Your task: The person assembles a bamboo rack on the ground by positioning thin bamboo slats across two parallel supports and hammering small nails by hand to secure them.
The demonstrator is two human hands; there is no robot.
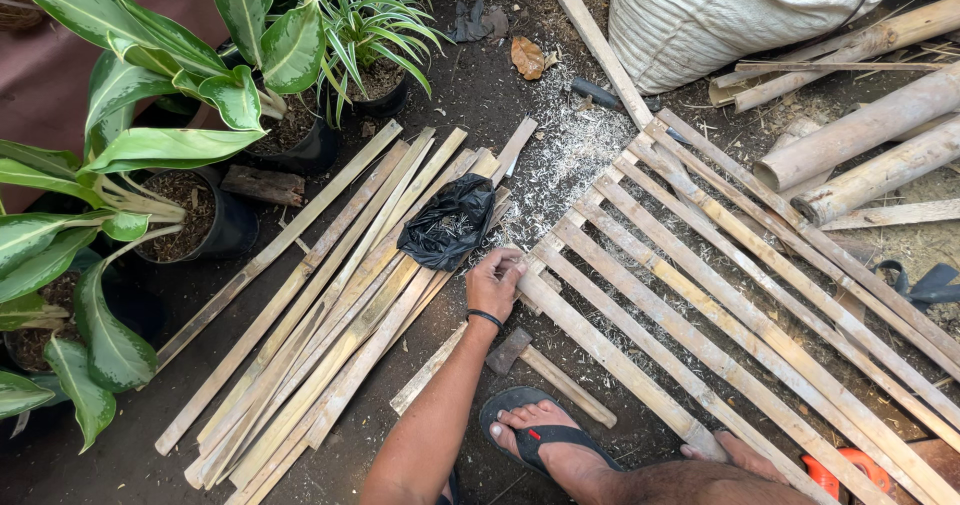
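Green potted plants (150, 165) crowd the left edge, their black pots standing on dark soil. Just right of them a loose pile of bamboo slats (330, 305) lies slantwise on the ground, and a crumpled black bag (447, 222) rests on the pile's upper end. Below the bag the left hand (495, 283), a dark band at its wrist, reaches down to the near corner of a slat lattice (740, 305); its fingers (508, 262) are curled narrow and press on the end of a lattice strip, though whether they pinch something small I cannot tell. A hammer (540, 365) lies on the ground just under the wrist, beside a foot in a black sandal (545, 435). Pale shavings (570, 155) dust the soil above the lattice. Farther right sit a white sack (730, 15) and thick bamboo poles (870, 135). The right hand is out of view.
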